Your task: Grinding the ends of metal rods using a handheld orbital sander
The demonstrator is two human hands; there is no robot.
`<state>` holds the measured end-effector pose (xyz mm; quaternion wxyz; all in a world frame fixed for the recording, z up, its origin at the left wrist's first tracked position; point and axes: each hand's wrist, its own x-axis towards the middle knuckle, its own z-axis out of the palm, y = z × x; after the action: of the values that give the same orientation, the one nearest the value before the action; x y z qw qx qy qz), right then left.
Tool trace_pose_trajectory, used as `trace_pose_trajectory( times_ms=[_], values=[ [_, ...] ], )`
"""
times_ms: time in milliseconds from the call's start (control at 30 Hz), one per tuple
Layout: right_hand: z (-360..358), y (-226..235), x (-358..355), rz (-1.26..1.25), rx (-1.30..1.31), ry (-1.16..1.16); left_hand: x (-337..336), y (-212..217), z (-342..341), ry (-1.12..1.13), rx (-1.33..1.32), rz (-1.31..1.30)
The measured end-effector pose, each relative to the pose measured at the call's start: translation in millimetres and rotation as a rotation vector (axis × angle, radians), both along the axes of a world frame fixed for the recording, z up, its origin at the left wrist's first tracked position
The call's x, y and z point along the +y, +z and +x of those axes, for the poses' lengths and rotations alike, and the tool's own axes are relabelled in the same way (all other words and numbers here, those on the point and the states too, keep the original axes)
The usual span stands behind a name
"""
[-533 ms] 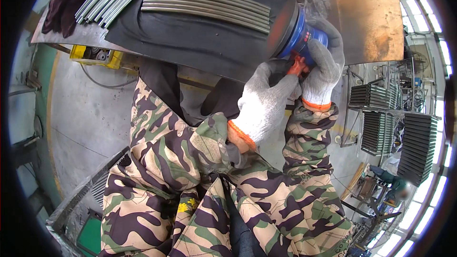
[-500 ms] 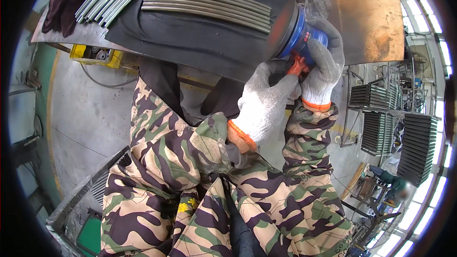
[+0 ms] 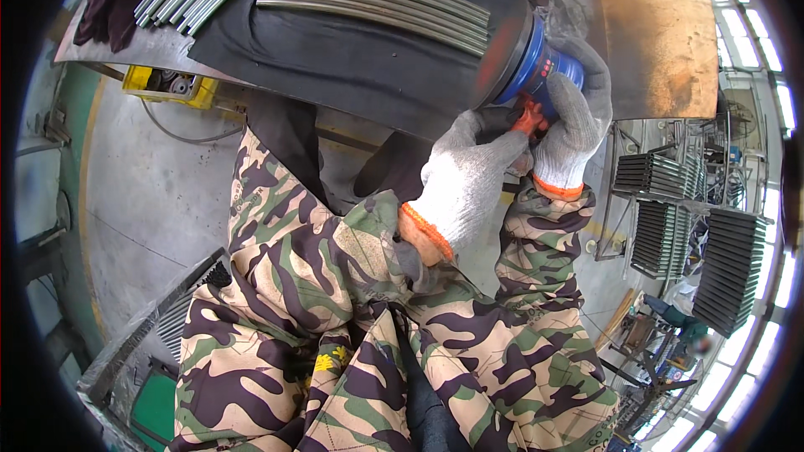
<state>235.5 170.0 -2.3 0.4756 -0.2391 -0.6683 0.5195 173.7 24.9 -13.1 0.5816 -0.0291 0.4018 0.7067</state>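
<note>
At the desk's (image 3: 352,75) near right edge, both gloved hands clench a blue power tool (image 3: 536,67), the right hand (image 3: 574,117) wrapping its body and the left hand (image 3: 465,180) gripping below by the orange part, beside a row of metal rods (image 3: 377,0) on dark matting above a grey workshop floor (image 3: 151,192).

Two gloved hands (image 3: 469,188), one blue sander (image 3: 536,67).
</note>
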Motion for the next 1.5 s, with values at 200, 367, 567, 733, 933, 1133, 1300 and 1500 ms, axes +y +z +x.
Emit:
trace_pose_trajectory(
  times_ms=[200, 367, 567, 733, 933, 1133, 1300, 1500],
  values=[
    [-3.8, -1.0, 0.7, -0.087, 0.019, 0.039, -6.4, 0.3, 1.0, 0.06, 0.078, -0.007],
    [1.1, 6.5, -3.5, -0.091, 0.002, 0.013, -5.4, 5.7, -0.3, -0.007, 0.235, -0.135],
    [-4.5, -7.6, 0.3, -0.133, 0.028, 0.072, -9.3, -3.2, -0.9, 0.065, 0.248, -0.093],
    [0.4, -1.7, -3.2, -0.101, 0.002, 0.035, -4.7, -4.1, -4.3, -0.006, 0.149, -0.064],
    [1.3, 1.4, -5.6, -0.109, 0.025, 0.05, -7.8, 1.9, 1.3, 0.087, 0.142, 0.003],
    [-4.5, -3.2, -7.1, -0.137, 0.017, 0.053, -18.1, 10.6, -3.4, 0.022, 0.189, -0.013],
    [-3.5, -4.8, -3.4, -0.099, 0.024, 0.059, -16.3, 7.3, -2.8, 0.017, 0.211, -0.023],
    [-3.5, -2.0, -8.3, -0.106, 0.054, 0.057, -14.6, 11.6, -3.8, -0.004, 0.223, -0.067]
  ],
)
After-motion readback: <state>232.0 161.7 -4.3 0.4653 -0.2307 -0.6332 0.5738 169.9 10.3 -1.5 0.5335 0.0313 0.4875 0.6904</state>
